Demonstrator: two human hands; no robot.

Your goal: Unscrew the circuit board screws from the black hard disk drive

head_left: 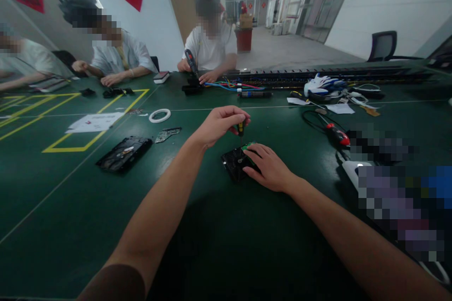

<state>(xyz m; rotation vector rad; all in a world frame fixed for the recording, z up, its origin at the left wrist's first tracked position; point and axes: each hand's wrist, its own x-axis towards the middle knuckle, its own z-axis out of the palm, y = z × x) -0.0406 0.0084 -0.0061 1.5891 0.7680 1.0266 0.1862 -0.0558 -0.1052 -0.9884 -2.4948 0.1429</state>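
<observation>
A small yellow-and-black screwdriver (241, 129) stands upright, its handle pinched in the fingers of my left hand (226, 124). Its thin shaft points down at a black device (233, 164) with a bit of green board at its back edge. My right hand (267, 167) rests over the device's right side, thumb and fingers round it. Left of them, a green circuit board piece (167, 135) and an opened black casing (125, 153) with small parts inside lie on the green table.
Behind lies a white tape ring (160, 115), with a paper sheet (94, 122) further left. A red-and-black screwdriver (338, 134) and white-blue gloves (323, 85) lie at the right. Three people sit across the table (197, 240), one holding a power screwdriver (191, 61).
</observation>
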